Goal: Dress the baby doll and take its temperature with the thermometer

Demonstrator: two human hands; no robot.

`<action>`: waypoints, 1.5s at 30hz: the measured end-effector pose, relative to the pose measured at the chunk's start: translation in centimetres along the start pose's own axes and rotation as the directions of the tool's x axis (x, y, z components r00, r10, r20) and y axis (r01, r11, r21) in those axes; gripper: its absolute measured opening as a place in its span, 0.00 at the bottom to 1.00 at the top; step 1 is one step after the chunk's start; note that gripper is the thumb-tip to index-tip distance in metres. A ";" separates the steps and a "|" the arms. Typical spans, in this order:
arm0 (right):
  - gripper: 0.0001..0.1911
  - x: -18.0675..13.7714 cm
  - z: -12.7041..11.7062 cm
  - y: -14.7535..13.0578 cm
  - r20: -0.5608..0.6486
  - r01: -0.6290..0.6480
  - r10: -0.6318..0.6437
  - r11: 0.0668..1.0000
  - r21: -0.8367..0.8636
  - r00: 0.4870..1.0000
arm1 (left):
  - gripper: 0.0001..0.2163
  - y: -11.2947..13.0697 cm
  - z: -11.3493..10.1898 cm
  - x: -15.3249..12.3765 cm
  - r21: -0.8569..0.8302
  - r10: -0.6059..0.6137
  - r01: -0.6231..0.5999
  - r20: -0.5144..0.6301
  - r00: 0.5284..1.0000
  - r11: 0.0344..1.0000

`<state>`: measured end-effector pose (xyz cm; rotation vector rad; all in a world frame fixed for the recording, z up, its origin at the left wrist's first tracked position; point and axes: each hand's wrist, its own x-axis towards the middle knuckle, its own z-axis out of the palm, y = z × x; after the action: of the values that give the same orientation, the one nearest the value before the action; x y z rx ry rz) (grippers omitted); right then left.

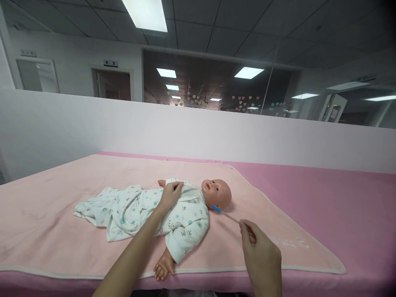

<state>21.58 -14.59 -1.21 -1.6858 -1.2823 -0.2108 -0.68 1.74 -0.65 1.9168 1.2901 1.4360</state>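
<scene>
I'm pinching the stick (pixel 230 217) in my right hand (pixel 261 249), blue end showing beside the doll (pixel 223 192)'s neck; my left hand (pixel 170 195) is lying over the outfit (pixel 187 210) it's wearing, grip unclear to me.

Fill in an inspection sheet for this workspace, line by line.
Surface: peach blanket with pale edging, spread over a darker pink cover; creases at the picture's left.
Job's things: a doll on its back, wearing a white patterned garment; a thin stick with a blue tip at the side of the doll's head; contact cannot be told.
Clutter: nothing seen.
Left hand: on the doll's chest; whether it grips the cloth is unclear.
Right hand: pinches the stick's end away from the blue tip.
Cables: nothing seen.
Surroundings: low white wall behind, large window above it, lit ceiling panel.
</scene>
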 end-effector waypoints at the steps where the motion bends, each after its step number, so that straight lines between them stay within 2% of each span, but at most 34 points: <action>1: 0.15 0.7 0.0 -1.4 -0.027 0.041 -0.040 0.997 0.065 0.999 | 0.17 0.0 0.0 0.0 0.001 -0.001 0.001 0.005 1.000 1.000; 4: 0.15 3.3 1.4 -5.2 -0.083 0.220 -0.209 0.961 0.165 0.974 | 0.19 -0.3 0.0 0.1 -0.002 -0.010 0.010 -0.009 1.000 1.000; 6: 0.14 5.0 3.3 -7.0 0.002 0.320 -0.324 0.936 0.143 0.946 | 0.19 -0.5 0.0 0.2 -0.036 -0.016 0.014 -0.036 0.999 0.999; 8: 0.13 6.4 5.7 -8.1 0.108 0.371 -0.378 0.925 0.083 0.919 | 0.20 -0.8 0.0 0.3 -0.090 -0.031 0.026 -0.056 0.998 0.996; 11: 0.12 7.8 9.8 -8.9 0.304 0.378 -0.344 0.924 -0.061 0.888 | 0.20 -1.0 0.0 0.4 -0.206 -0.094 0.083 -0.045 0.995 0.975; 13: 0.11 8.2 12.4 -9.4 0.422 0.399 -0.311 0.906 -0.138 0.852 | 0.20 -0.9 -0.2 0.5 -0.297 -0.132 0.127 0.006 0.991 0.946; 16: 0.11 8.1 15.4 -10.0 0.464 0.407 -0.291 0.897 -0.171 0.837 | 0.20 -0.5 -0.3 0.4 -0.375 -0.143 0.161 0.075 0.987 0.913; 18: 0.11 7.7 16.4 -10.3 0.464 0.400 -0.282 0.899 -0.177 0.840 | 0.20 -0.3 -0.4 0.2 -0.365 -0.141 0.164 0.089 0.986 0.917; 23: 0.12 7.0 16.8 -9.9 0.479 0.388 -0.265 0.904 -0.178 0.837 | 0.22 -0.5 -0.2 0.5 -0.265 -0.216 0.241 0.121 0.969 0.934; 25: 0.13 7.0 16.7 -9.7 0.486 0.384 -0.258 0.906 -0.177 0.835 | 0.24 -0.9 -0.2 1.3 -0.120 -0.246 0.261 0.123 0.961 0.958; 28: 0.14 7.0 16.7 -9.7 0.492 0.380 -0.252 0.908 -0.178 0.833 | 0.23 -1.7 -0.6 3.2 0.213 -0.263 0.238 0.100 0.960 0.948; 33: 0.14 7.0 16.5 -9.8 0.518 0.395 -0.245 0.896 -0.203 0.820 | 0.18 -3.7 -1.6 5.9 0.457 -0.203 0.179 0.004 0.979 0.871; 37: 0.13 7.1 16.3 -9.9 0.545 0.426 -0.248 0.876 -0.228 0.801 | 0.17 -5.4 -1.6 5.7 0.599 -0.231 0.125 0.102 0.968 0.791; 41: 0.13 7.2 15.8 -10.4 0.567 0.468 -0.269 0.851 -0.238 0.779 | 0.23 -5.7 -1.6 5.0 0.683 -0.274 0.079 0.182 0.944 0.726; 45: 0.14 7.0 14.6 -10.7 0.606 0.560 -0.343 0.802 -0.208 0.717 | 0.27 -5.2 -2.4 4.3 0.699 -0.264 0.038 0.219 0.939 0.714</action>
<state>10.15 0.77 1.96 -1.7779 -2.2292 -0.3062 -4.95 7.51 -1.48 2.2737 1.9447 0.5396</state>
